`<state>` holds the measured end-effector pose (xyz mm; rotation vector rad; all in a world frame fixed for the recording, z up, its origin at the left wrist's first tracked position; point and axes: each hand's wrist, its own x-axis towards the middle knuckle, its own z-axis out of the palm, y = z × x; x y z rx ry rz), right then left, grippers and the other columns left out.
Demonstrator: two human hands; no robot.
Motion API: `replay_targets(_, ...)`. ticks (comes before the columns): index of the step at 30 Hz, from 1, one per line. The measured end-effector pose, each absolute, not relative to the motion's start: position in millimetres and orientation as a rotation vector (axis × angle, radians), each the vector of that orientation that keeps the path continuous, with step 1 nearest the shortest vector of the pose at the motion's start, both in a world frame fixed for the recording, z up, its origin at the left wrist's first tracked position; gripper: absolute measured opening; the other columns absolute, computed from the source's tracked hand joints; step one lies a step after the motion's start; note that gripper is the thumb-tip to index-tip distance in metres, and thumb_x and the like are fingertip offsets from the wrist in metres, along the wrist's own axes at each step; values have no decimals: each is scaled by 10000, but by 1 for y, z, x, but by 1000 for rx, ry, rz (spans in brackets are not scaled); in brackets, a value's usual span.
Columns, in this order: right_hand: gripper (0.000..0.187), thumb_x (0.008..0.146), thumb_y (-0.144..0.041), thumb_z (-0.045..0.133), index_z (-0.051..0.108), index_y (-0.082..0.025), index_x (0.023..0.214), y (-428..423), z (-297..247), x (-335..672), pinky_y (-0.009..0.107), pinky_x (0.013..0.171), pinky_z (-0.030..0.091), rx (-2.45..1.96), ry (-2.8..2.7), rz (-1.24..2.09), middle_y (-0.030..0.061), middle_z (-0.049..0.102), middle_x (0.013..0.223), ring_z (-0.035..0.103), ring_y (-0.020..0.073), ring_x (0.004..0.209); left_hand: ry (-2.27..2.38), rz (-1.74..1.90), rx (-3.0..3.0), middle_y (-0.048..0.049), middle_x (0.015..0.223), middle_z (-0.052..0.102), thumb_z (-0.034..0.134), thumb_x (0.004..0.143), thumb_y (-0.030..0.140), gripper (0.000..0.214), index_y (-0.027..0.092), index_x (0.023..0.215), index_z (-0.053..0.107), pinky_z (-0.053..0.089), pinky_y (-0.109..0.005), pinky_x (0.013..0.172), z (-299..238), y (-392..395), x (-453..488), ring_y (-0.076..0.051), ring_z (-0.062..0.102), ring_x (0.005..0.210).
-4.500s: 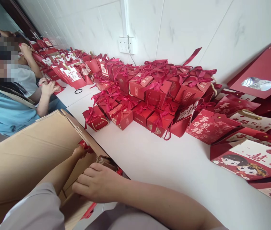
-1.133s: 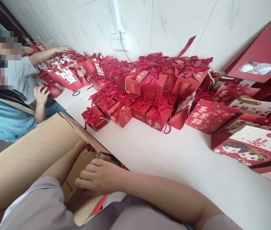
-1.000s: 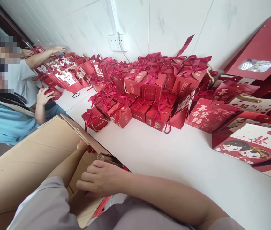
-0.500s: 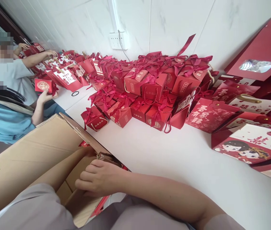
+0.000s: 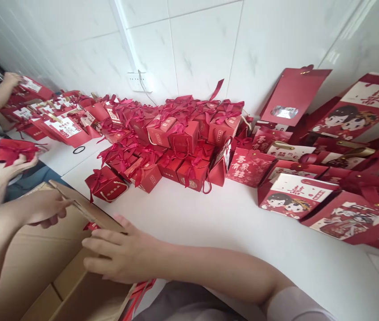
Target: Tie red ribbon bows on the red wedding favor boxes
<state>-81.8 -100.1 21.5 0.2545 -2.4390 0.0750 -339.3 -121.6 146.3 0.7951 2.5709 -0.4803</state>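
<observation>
A large cardboard box (image 5: 85, 285) stands open at the table's near edge, its bottom visible. My left hand (image 5: 43, 207) is closed on the upper edge of its side flap, with thumb and index finger pinching the cardboard. My right hand (image 5: 125, 252) lies across the box's table-side edge. Its fingers are stretched out and apart over the opening, and its thumb points towards the table. A small bit of red packaging (image 5: 91, 226) shows beside the flap, just above my right fingers. More red material (image 5: 139, 292) sticks out below my right wrist; its kind is unclear.
Red gift boxes with ribbons (image 5: 176, 133) are heaped on the white table (image 5: 189, 218) against the wall. Printed red gift bags (image 5: 296, 196) stand in rows at right. A black ring (image 5: 79, 150) lies at left. Co-workers' hands (image 5: 11, 167) hold a red box (image 5: 17, 149).
My left hand has come up out of the box onto the flap's edge. My right hand's fingers have spread. The view has swung right, and a co-worker's red box is turned ribbon-side out.
</observation>
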Motion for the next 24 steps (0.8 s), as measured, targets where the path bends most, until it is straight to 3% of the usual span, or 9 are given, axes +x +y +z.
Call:
replay_targets(3,305,1009,-326,530,559,-160,1264,-77,34,-54,604,1168,272,144,-2492,162,142,520,1474,452,274,1357,2508,-522,1155,5,707,737,382,913,558,471,207,837,686,474,-268,700,165,-113,-333,-218,667,754)
replay_targets(6,302,989,-403,585,623,-145,1142,-54,41,-13,392,953,477,110,-2673,401,99,724,1102,661,218,992,2334,-295,1649,43,1100,764,446,868,648,539,258,1147,691,442,-231,869,174,-89,-299,-214,650,1017)
replay_targets(8,277,1001,-387,576,634,-162,1154,-42,45,21,340,867,495,104,-2779,586,70,750,1022,691,187,891,2177,-277,1788,-6,1229,729,529,836,627,574,220,1209,686,433,-220,895,176,-62,-273,-219,638,1067)
replay_targets(12,183,978,-308,625,679,-186,1103,-27,61,90,347,845,498,-143,-2878,702,60,766,965,714,199,868,2152,-265,1876,-61,1322,681,583,844,525,558,193,1286,662,420,-270,988,186,15,-237,-238,633,1134)
replay_targets(15,212,984,-303,616,671,-208,1165,-25,80,133,372,876,508,-380,-2831,694,71,759,1027,712,224,933,2258,-183,1877,-93,1381,638,539,865,575,596,182,1295,662,382,-346,1084,199,73,-214,-299,582,1251)
replay_targets(17,229,991,-317,604,655,-231,1197,-27,91,157,366,843,521,-493,-2751,668,67,751,1043,705,230,962,2629,40,1706,-199,1383,613,485,867,646,738,78,1318,625,390,-424,1093,199,101,-193,-378,559,1274)
replay_targets(19,243,1003,-338,582,631,-253,1225,-28,98,176,352,847,533,-554,-2680,692,61,738,1091,700,212,980,2834,227,1612,-326,1439,504,295,903,716,948,-34,1473,400,390,-547,1066,187,117,-169,-473,495,1313)
replay_targets(21,247,1008,-337,572,614,-270,1241,-27,101,192,341,841,548,-592,-2658,705,54,728,1124,701,200,988,2899,559,1566,-332,1450,481,292,850,796,1044,-10,1514,328,404,-571,1051,166,122,-146,-490,493,1308)
replay_targets(24,244,1012,-330,556,606,-280,1245,-21,102,211,357,841,563,-692,-2657,642,64,720,1143,703,211,1006,2814,704,1566,-334,1479,423,430,757,855,1141,18,1523,309,405,-604,1058,129,119,-123,-508,453,1335)
